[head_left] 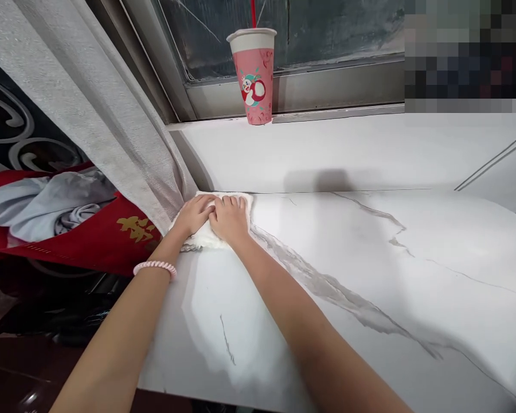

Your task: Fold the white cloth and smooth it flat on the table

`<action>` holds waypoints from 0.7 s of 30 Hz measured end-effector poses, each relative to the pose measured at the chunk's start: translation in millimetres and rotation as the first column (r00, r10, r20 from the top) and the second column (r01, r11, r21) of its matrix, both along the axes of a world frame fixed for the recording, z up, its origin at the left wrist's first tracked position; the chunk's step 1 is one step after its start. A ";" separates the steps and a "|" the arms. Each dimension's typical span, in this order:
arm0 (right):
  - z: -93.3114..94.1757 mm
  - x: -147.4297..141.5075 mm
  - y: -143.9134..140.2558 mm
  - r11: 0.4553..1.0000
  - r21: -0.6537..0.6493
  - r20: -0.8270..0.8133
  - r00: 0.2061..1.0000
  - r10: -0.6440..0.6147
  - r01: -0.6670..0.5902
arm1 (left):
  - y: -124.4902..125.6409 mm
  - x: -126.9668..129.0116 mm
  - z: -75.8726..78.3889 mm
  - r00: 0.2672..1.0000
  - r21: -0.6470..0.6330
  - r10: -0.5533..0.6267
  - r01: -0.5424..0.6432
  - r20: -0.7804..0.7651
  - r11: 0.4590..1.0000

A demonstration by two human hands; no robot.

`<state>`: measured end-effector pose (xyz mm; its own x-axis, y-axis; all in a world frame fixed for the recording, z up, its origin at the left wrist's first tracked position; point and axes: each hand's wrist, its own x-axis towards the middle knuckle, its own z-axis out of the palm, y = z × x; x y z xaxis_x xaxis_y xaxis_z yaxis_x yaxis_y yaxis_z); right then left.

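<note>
A folded white cloth (pixel 208 235) lies at the back left corner of the white marble-patterned table (pixel 327 252), close to the wall and the curtain. My left hand (pixel 192 217) rests flat on the cloth's left part, fingers stretched toward the right. Beside it, my right hand (pixel 231 218) presses down on the cloth, with its fingers extended toward the wall. The two hands touch or nearly touch at the thumbs. A pink coiled band (pixel 155 267) circles my left wrist.
A pink paper cup (pixel 254 80) with a red straw stands on the window ledge above the table. A pale curtain (pixel 124 97) hangs along the left. Left of the table, a red bag (pixel 98 241) holds grey-white fabric (pixel 51 201). The table's front edge runs along the bottom.
</note>
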<state>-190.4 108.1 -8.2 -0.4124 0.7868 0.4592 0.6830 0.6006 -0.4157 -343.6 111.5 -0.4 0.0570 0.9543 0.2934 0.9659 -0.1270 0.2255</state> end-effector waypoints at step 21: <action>-3.3 -1.8 28.1 0.998 0.031 0.029 0.998 -0.051 0.050 | 22.4 9.9 2.5 0.996 -0.015 0.092 -0.092 0.000 0.996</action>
